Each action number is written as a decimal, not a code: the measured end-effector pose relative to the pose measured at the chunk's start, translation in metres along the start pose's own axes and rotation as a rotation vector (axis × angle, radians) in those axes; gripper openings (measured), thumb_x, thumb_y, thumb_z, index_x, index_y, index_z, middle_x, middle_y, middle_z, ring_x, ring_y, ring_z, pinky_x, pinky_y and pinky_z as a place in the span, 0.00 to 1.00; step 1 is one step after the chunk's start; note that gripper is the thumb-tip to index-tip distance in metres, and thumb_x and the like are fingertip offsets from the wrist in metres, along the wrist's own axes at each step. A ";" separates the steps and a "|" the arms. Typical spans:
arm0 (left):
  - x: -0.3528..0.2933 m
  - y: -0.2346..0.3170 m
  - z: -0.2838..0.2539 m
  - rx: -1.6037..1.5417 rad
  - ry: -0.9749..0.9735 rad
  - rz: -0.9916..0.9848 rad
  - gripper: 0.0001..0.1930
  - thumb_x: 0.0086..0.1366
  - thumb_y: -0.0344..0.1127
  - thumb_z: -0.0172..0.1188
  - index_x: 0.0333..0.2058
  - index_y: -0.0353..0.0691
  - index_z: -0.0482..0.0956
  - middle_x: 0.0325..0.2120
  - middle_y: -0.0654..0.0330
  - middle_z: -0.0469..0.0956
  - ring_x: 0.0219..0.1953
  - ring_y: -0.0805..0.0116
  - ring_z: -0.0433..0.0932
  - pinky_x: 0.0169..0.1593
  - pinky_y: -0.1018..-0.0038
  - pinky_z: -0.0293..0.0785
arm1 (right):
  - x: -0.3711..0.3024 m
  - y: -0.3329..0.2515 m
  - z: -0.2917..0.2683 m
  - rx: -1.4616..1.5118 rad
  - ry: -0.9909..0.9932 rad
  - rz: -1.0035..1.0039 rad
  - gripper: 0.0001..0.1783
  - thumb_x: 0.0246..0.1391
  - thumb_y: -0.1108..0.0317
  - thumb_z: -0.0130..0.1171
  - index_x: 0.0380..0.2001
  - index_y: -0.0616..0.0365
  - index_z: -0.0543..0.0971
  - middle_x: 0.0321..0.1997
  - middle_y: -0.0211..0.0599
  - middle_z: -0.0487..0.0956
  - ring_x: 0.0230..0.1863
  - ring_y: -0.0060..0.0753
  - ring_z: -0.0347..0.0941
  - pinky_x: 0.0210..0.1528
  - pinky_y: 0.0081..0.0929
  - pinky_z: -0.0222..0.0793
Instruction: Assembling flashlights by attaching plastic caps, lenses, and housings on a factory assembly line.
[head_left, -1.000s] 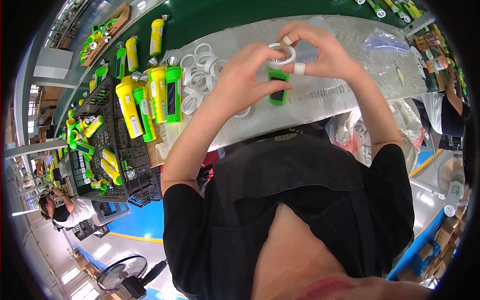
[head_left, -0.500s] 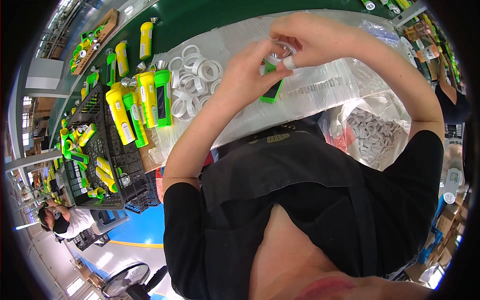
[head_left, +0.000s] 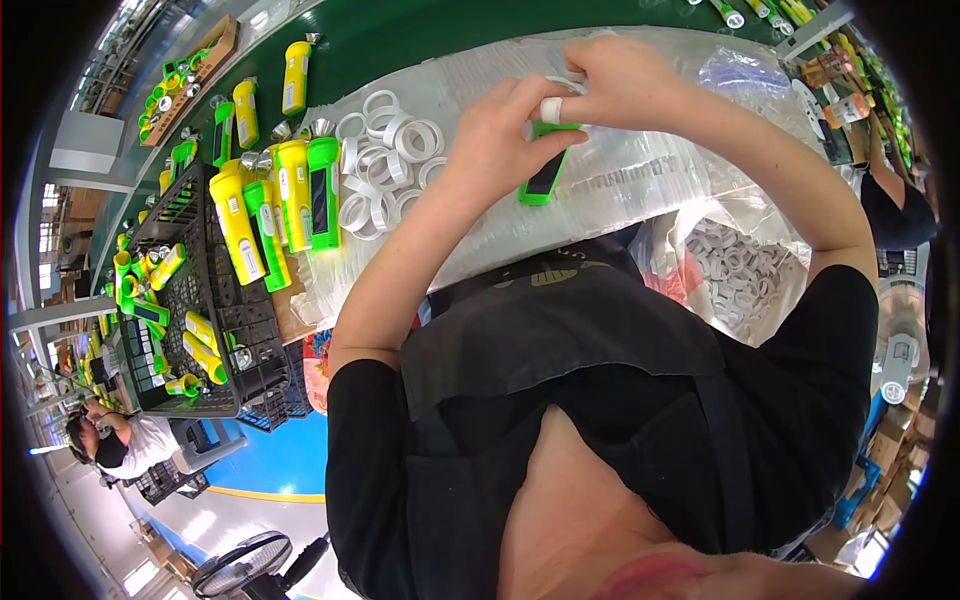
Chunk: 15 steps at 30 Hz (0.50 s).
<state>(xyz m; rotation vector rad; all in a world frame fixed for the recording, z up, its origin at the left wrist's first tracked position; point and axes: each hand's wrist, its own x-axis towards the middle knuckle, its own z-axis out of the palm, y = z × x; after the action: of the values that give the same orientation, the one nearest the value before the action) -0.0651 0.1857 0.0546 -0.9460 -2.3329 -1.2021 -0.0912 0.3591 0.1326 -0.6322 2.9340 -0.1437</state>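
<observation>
A green flashlight (head_left: pixel 543 184) with a dark panel on its body stands tilted between my hands over the plastic-covered table (head_left: pixel 660 170). Its lower body points toward me. My left hand (head_left: pixel 503 132) is closed around the flashlight near its head. Bent over that head end, my right hand (head_left: pixel 628 84) grips a white ring (head_left: pixel 562 84), mostly hidden by the fingers. A white band wraps one digit of the right hand. Left of my left hand lies a pile of loose white rings (head_left: pixel 385 170). Beside the pile are green and yellow flashlights (head_left: pixel 293 190) with shiny reflectors.
A black crate (head_left: pixel 255 345) with more flashlights stands at the left. An open bag of white rings (head_left: pixel 740 275) hangs below the table's right side. A cardboard tray (head_left: pixel 205 80) of flashlight parts sits far left. Two other people are at the sides.
My right hand has closed in and turned over the flashlight's head, so the clear front and ring are now mostly covered. My left hand keeps its hold.
</observation>
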 end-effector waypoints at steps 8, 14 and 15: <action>-0.001 -0.002 -0.003 -0.057 0.011 0.011 0.19 0.49 0.41 0.73 0.37 0.44 0.75 0.26 0.61 0.77 0.31 0.59 0.77 0.33 0.66 0.73 | 0.000 0.001 -0.008 -0.026 0.021 -0.054 0.32 0.44 0.40 0.66 0.29 0.64 0.75 0.26 0.40 0.76 0.31 0.38 0.73 0.32 0.34 0.67; -0.003 -0.005 -0.002 -0.126 0.053 0.040 0.19 0.48 0.39 0.74 0.37 0.44 0.75 0.27 0.59 0.77 0.31 0.60 0.77 0.32 0.66 0.73 | 0.004 0.009 -0.005 0.149 -0.095 -0.202 0.28 0.46 0.48 0.69 0.38 0.63 0.75 0.34 0.40 0.74 0.35 0.33 0.72 0.36 0.30 0.69; -0.004 -0.007 -0.001 -0.120 0.038 0.014 0.19 0.48 0.39 0.74 0.36 0.44 0.75 0.28 0.59 0.78 0.31 0.60 0.77 0.32 0.66 0.73 | 0.002 0.000 -0.013 0.149 -0.095 -0.204 0.28 0.46 0.48 0.69 0.38 0.63 0.75 0.34 0.40 0.74 0.35 0.33 0.72 0.36 0.30 0.69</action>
<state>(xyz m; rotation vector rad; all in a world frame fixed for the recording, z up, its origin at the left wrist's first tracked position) -0.0669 0.1806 0.0491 -0.9686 -2.2423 -1.3558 -0.0948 0.3597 0.1449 -0.8869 2.7312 -0.3402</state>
